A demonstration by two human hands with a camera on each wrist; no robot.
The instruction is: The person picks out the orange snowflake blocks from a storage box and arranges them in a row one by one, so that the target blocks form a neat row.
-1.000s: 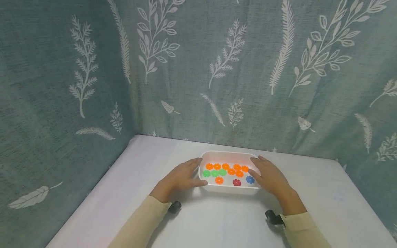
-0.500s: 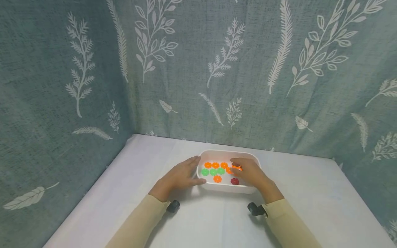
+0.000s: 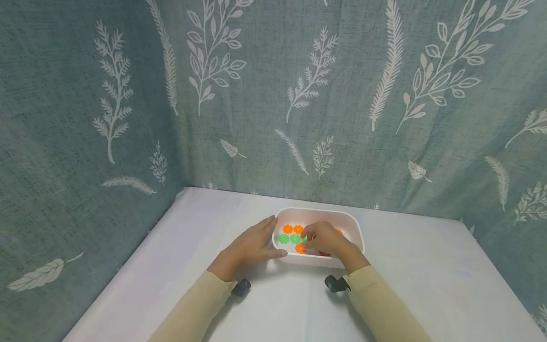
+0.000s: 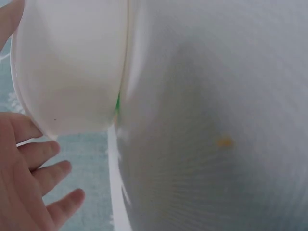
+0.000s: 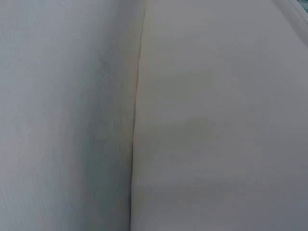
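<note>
Shifted left, the right hand (image 3: 326, 239), any pinch unclear, hides some discs (image 3: 295, 239) in the tub (image 3: 305, 259) near the far edge of the tabletop (image 3: 444, 270); the left hand (image 3: 249, 245) spreads at the tub's left end.

Curtain (image 3: 265, 99): grey-green cloth hangs in front of you and along your left, meeting in a corner (image 3: 181, 147).
Leaf print (image 3: 416, 170): white, feathery and branching, scattered across it.
Table (image 3: 286, 304): a white surface stretches before you, back to the curtain.
Light: soft, dimmer on your left side.
</note>
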